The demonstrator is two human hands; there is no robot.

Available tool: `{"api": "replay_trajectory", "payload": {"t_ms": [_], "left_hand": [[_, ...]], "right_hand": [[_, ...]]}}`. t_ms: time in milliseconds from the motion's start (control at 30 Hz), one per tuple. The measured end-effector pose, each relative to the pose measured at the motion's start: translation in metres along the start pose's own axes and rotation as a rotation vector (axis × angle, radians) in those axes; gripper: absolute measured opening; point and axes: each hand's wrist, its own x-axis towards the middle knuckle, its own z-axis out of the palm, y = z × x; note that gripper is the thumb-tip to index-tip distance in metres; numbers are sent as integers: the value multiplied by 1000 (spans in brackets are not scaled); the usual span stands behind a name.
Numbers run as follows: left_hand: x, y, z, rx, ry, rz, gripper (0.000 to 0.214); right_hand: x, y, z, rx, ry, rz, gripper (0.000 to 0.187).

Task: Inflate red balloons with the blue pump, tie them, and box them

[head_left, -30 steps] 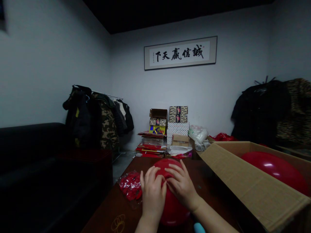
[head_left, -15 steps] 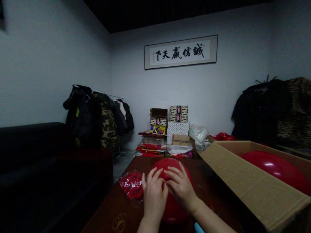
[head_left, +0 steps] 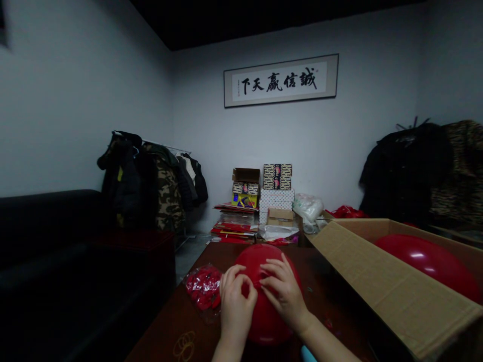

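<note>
A blown-up red balloon (head_left: pixel 264 317) rests on the dark wooden table (head_left: pixel 166 332) right in front of me. My left hand (head_left: pixel 236 306) and my right hand (head_left: pixel 285 296) both sit on top of it, fingers pinched on the balloon's neck between them. A clear bag of flat red balloons (head_left: pixel 204 289) lies just left of my left hand. Several yellow rubber bands (head_left: pixel 183 346) lie on the table near its front edge.
An open cardboard box (head_left: pixel 385 286) at the right holds another inflated red balloon (head_left: pixel 430 264). Stacked boxes (head_left: pixel 275 191), red papers and plastic bags crowd the far end. A black sofa (head_left: pixel 56 251) stands left, coat racks behind it and at the right.
My fingers have curled from lying flat on the balloon into a pinch on its neck, and the balloon has shifted slightly away from me.
</note>
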Motion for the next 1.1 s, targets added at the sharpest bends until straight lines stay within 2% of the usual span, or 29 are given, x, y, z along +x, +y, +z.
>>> {"api": "replay_trajectory", "payload": {"t_ms": [200, 367, 733, 1100], "left_hand": [[1, 0, 2, -56, -9, -13, 11], [1, -2, 2, -95, -20, -34, 11], [0, -4, -1, -137, -121, 70, 14], [0, -4, -5, -101, -150, 179, 25]], "right_hand": [[-3, 4, 2, 126, 53, 25, 16], [-5, 5, 1, 276, 6, 94, 15], [0, 5, 4, 410, 12, 145, 19], [-4, 10, 11, 448, 22, 167, 19]]}}
